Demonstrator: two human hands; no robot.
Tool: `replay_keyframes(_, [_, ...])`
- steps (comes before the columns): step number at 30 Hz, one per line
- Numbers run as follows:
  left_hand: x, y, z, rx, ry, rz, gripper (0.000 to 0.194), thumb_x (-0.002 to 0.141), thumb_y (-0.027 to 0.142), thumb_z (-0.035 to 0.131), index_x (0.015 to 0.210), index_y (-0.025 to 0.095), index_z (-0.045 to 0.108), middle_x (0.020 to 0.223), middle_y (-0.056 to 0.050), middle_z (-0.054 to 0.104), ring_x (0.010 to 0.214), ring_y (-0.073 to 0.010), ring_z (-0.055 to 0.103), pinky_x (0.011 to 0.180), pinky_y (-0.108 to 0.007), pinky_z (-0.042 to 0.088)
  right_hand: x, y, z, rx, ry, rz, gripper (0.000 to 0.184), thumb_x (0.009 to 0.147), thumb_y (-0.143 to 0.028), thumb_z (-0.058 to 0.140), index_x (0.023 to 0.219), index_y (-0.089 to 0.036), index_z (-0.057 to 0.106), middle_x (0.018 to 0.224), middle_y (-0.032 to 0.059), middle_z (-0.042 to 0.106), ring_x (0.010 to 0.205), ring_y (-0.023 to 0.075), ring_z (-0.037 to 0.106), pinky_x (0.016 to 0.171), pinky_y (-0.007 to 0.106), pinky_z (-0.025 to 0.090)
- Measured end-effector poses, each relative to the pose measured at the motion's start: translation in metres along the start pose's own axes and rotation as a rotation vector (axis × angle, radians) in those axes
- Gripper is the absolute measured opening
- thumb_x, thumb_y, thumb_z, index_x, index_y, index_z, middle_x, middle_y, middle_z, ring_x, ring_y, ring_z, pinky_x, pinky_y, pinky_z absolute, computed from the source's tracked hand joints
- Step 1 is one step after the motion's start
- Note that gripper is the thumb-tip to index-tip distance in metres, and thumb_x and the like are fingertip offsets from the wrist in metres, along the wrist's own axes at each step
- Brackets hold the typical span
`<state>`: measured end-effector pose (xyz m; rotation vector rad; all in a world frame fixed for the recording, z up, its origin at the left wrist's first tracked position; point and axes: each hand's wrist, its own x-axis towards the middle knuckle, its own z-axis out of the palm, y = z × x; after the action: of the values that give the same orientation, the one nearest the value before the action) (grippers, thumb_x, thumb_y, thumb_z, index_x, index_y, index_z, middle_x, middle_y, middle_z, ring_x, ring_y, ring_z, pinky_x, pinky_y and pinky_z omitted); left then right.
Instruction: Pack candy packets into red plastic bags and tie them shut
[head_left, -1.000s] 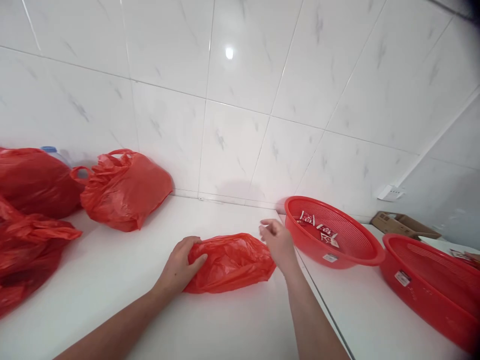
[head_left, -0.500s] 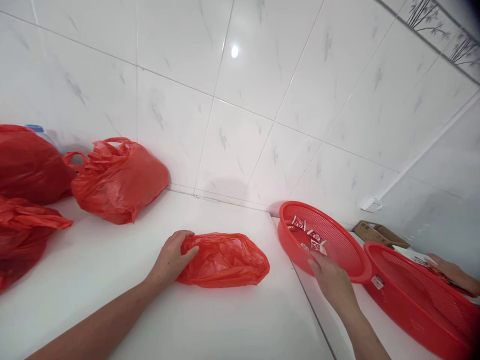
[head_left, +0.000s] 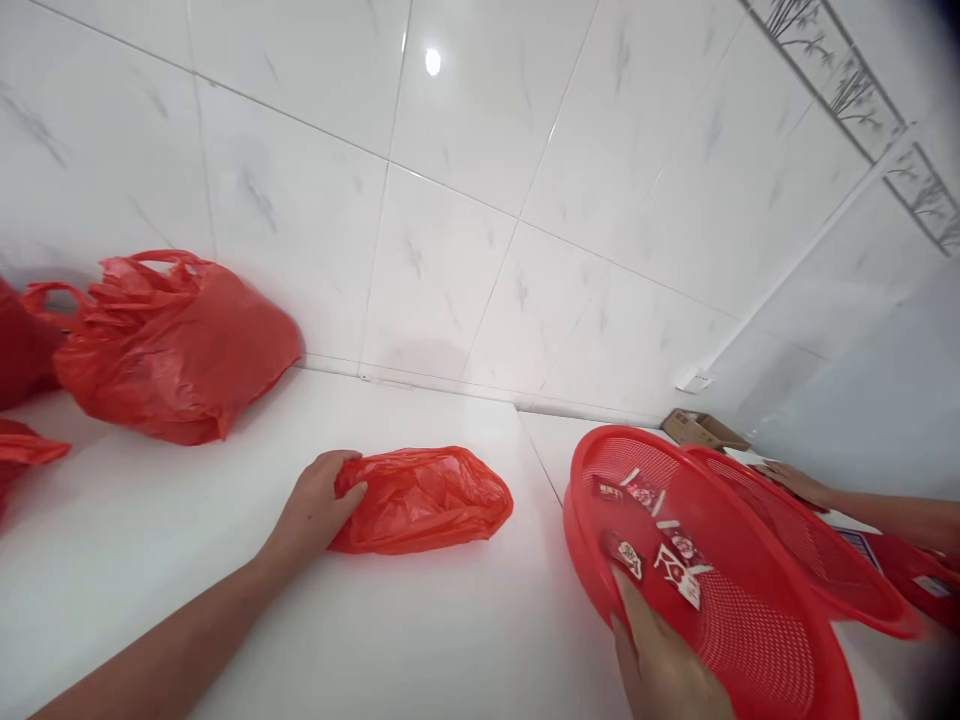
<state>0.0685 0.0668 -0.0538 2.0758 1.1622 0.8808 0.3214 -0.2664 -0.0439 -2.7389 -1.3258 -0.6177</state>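
Got packets [head_left: 681, 575] in the near basket [head_left: 757, 610], right of the open bag [head_left: 431, 505], and a bigger bag [head_left: 187, 355] back left.

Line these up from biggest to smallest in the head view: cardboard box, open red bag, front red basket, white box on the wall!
front red basket
open red bag
cardboard box
white box on the wall

A bulging red bag [head_left: 184, 355] is seen near the tiled wall [head_left: 450, 290]. Two more red bags, one behind [head_left: 21, 350] and one in front [head_left: 26, 455], are cut off by the left edge. Below a small white wall fitting [head_left: 694, 380], an open cardboard box [head_left: 701, 430] is partly hidden.
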Motion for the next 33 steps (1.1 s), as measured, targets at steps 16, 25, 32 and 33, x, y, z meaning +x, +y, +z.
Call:
replay_keyframes(16, [0.002,-0.006,0.004,0.033,-0.023,0.065,0.036,0.08,0.038,0.047,0.11,0.02,0.054,0.121,-0.009,0.056,0.114,-0.0285,0.052,0.095,-0.04,0.044,0.016,0.002,-0.024,0.058,-0.351,0.132,0.049,0.089,-0.026,0.035,0.138,-0.022,0.045,0.095,0.0121,0.072,0.082,0.0327,0.069,0.07,0.048,0.054])
replay_keyframes(25, [0.001,-0.005,0.005,0.06,-0.034,0.085,0.033,0.08,0.035,0.045,0.108,0.02,0.054,0.119,-0.007,0.057,0.113,-0.028,0.051,0.095,-0.04,0.043,0.044,0.045,-0.047,0.612,-0.486,0.071,0.05,0.083,-0.058,0.045,0.113,-0.025,0.066,0.118,0.0088,0.066,0.114,0.0286,0.057,0.098,0.04,0.044])
replay_keyframes(32, [0.002,-0.008,0.007,0.061,-0.028,0.116,0.033,0.079,0.034,0.046,0.108,0.021,0.055,0.119,-0.007,0.057,0.113,-0.0277,0.051,0.095,-0.04,0.042,0.091,0.055,-0.054,0.628,-0.547,0.096,0.049,0.081,-0.055,0.05,0.121,-0.029,0.061,0.123,0.0086,0.062,0.101,0.0263,0.064,0.084,0.035,0.053])
replay_keyframes(33, [0.002,-0.008,0.007,0.062,-0.026,0.114,0.033,0.078,0.034,0.046,0.108,0.021,0.055,0.119,-0.007,0.057,0.113,-0.0279,0.051,0.095,-0.04,0.042,0.098,0.054,-0.052,0.532,-0.498,0.087,0.05,0.076,-0.054,0.056,0.119,-0.029,0.062,0.119,0.0081,0.065,0.095,0.0258,0.067,0.078,0.033,0.054])
